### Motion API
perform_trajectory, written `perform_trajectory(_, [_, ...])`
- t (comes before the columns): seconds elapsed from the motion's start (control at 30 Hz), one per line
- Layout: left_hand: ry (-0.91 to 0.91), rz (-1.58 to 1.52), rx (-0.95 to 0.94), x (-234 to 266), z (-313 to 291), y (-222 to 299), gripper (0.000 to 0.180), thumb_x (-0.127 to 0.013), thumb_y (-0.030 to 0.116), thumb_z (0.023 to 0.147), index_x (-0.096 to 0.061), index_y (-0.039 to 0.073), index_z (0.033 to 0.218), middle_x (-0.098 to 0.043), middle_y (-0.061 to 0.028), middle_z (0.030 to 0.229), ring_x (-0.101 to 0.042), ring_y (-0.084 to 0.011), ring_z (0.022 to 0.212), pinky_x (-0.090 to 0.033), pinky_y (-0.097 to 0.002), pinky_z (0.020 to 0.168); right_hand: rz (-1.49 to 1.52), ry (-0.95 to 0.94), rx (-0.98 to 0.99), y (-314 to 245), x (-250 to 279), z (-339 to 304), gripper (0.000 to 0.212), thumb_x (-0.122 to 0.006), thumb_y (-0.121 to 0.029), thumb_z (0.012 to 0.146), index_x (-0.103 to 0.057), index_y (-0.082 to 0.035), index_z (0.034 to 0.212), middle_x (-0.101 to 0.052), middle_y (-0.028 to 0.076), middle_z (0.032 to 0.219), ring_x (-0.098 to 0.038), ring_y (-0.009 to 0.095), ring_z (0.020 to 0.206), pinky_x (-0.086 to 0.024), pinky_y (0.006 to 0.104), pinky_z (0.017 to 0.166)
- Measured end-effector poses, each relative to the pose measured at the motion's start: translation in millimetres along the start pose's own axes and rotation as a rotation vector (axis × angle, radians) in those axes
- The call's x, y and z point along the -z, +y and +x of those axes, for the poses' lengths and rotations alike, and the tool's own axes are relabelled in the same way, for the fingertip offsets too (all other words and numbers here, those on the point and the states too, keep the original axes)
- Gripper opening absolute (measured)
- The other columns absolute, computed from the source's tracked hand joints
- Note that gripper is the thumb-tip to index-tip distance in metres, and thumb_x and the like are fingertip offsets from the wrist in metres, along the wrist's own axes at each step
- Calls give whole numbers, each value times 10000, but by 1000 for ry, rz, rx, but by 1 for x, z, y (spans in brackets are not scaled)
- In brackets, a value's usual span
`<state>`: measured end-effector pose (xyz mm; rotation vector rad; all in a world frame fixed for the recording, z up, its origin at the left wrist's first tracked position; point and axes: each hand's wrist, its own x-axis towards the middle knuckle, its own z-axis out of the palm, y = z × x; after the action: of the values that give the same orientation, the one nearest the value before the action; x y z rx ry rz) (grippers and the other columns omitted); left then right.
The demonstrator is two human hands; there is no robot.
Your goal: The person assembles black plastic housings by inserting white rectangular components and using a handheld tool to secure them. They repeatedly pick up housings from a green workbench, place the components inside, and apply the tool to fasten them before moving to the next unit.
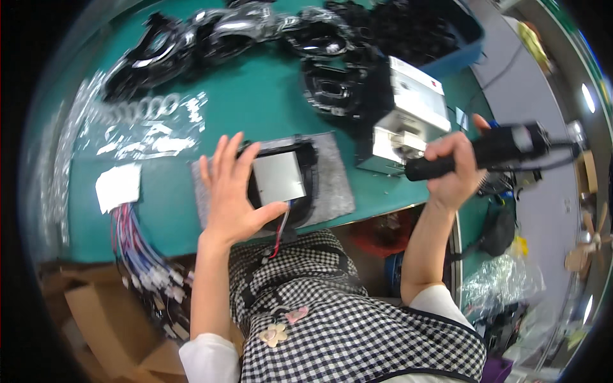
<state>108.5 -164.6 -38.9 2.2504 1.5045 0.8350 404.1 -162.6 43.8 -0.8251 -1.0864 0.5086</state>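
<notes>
The left hand (pixel 233 195) lies spread flat, its grip open, steadying a black frame with a silver plate (pixel 279 179) on a grey pad (pixel 332 185) near the front edge of the green surface (pixel 255 96). The right hand (pixel 454 172) is raised beside it, closed around a black powered screwdriver (pixel 491 152). Fastening looks not yet begun here. More black frames (pixel 332 83) wait behind, with wire bundles (pixel 137 249) left. Cardboard and bags crowd the floor.
</notes>
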Motion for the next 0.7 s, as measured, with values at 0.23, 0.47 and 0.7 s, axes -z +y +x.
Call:
perform_trajectory(0.23, [-6,-127,19,-11,-6,-12,766,-776,470,610,-546,98,1238,-353,-165,1384,-331,-350,1300,-80,-550,1105,399,-276,-137,-5,-105,-53,830,-655,-320,851,-119,-29,1415,-555,101,720,-579,206,616,-519,377,656])
perform_trajectory(0.47, [56,-217,-21,-10,-2,-14,784,-845,339,545,-549,89,1226,-393,-164,1305,-393,-366,1188,-299,-477,1002,332,-380,-212,19,-142,-62,813,-712,-286,815,-178,76,1308,-598,116,714,-604,177,612,-518,279,615])
perform_trajectory(0.7, [53,-258,-19,-10,-1,-17,761,-838,339,548,-555,82,1206,-406,-160,1269,-419,-344,1148,-323,-465,949,353,-665,-133,25,-140,-59,663,-720,-236,818,-288,-56,1288,-591,83,733,-596,199,630,-516,350,639])
